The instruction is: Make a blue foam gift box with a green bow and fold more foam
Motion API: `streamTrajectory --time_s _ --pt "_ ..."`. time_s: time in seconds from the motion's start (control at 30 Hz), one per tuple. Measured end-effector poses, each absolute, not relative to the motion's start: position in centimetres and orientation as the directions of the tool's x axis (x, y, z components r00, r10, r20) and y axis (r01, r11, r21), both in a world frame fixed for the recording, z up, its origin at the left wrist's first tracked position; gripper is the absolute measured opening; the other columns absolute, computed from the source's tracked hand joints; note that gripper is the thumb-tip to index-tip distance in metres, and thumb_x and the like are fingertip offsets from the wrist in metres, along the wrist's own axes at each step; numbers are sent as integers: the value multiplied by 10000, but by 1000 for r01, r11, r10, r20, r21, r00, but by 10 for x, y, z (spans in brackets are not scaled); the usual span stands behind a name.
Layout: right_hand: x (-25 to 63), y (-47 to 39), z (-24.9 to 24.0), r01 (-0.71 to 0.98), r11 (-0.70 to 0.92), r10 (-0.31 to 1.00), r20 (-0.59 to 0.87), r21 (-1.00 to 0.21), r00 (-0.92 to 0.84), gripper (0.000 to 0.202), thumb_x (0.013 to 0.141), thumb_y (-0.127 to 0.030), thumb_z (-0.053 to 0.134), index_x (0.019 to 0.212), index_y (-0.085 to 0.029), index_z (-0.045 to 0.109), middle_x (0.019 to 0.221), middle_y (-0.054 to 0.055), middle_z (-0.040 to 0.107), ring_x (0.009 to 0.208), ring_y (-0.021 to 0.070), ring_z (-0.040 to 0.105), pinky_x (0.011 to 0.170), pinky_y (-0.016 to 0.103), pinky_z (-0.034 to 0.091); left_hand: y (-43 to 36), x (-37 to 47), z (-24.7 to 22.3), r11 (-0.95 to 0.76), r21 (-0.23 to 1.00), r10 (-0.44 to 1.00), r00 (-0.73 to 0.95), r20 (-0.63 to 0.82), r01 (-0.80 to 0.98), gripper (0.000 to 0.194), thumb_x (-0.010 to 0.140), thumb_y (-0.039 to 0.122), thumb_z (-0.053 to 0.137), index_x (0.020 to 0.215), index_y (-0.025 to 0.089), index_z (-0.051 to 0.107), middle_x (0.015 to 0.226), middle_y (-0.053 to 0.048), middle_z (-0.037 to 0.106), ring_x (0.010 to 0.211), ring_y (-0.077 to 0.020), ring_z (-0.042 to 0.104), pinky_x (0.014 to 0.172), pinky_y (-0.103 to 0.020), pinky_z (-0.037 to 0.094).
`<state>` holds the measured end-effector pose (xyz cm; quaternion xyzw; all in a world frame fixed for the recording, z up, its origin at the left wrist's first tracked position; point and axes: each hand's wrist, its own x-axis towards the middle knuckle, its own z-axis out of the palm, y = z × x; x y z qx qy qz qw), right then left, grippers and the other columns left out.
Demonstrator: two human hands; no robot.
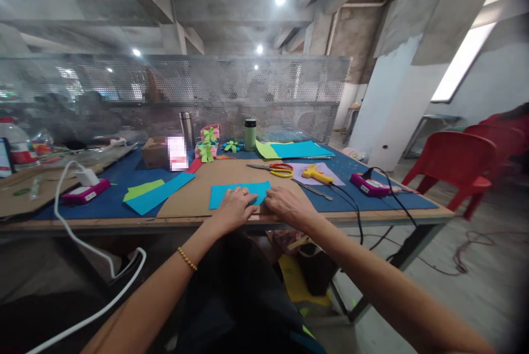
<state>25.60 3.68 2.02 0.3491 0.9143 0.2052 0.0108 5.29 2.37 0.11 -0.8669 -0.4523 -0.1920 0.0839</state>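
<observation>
A bright blue sheet of paper [218, 197] lies on a brown cardboard sheet [182, 199] near the table's front edge. My left hand [235, 208] rests over the middle of the paper, its fingers bent and closed on the front part. At the paper's right end, my right hand [287, 205] pinches the edge with curled fingers; the fingertips are partly hidden. Beyond my hands lie scissors [281, 171] with red and yellow handles. To the right are a yellow glue gun [317, 174] on lilac paper [336, 177] and a pair of metal tweezers [314, 191].
Blue [159, 194] and green strips [142, 189] lie left. At the back stand pink baskets with green bows [206, 151], a green flask [250, 136], a cardboard box [154, 153] and stacked coloured paper [301, 149]. Purple power strips [369, 184] and cables flank the work area.
</observation>
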Motion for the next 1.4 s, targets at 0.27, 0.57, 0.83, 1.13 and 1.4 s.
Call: streamTrajectory --time_s 0.27,0.57,0.83,1.13,1.4 --pt "262 45 25 667 661 637 214 342 -741 174 950 -156 529 907 -140 696 922 109 683 832 196 588 762 325 322 38 65 6 -565 19 761 512 398 825 231 940 312 574 1078 257 750 1073 -97 668 1052 -259 585 926 -414 388" --pt "271 50 16 672 740 621 405 -22 -671 206 975 -205 530 894 -178 717 969 70 686 912 167 586 788 265 354 36 54 -2 -542 133 790 449 418 830 172 949 270 565 940 221 730 1003 -68 695 1008 -236 596 865 -374 376" --pt "273 56 15 760 633 743 389 -145 -545 207 959 -337 579 875 -208 717 879 26 705 824 161 591 694 243 339 21 -16 -10 -423 222 844 292 449 879 202 952 264 522 887 211 706 978 -60 695 982 -223 599 853 -354 382" --pt "268 52 22 799 587 778 362 -127 -514 252 946 -370 568 825 -194 702 805 27 689 727 149 547 635 257 291 29 -31 -5 -363 431 909 214 357 826 241 895 385 551 848 209 709 914 -42 686 919 -210 607 784 -309 403" --pt "261 49 30 846 503 847 296 -177 -441 210 912 -339 583 823 -206 720 807 21 706 725 150 575 623 243 329 25 -18 -1 -220 343 944 111 312 913 262 900 386 507 790 213 669 931 -39 713 943 -234 608 808 -341 372"
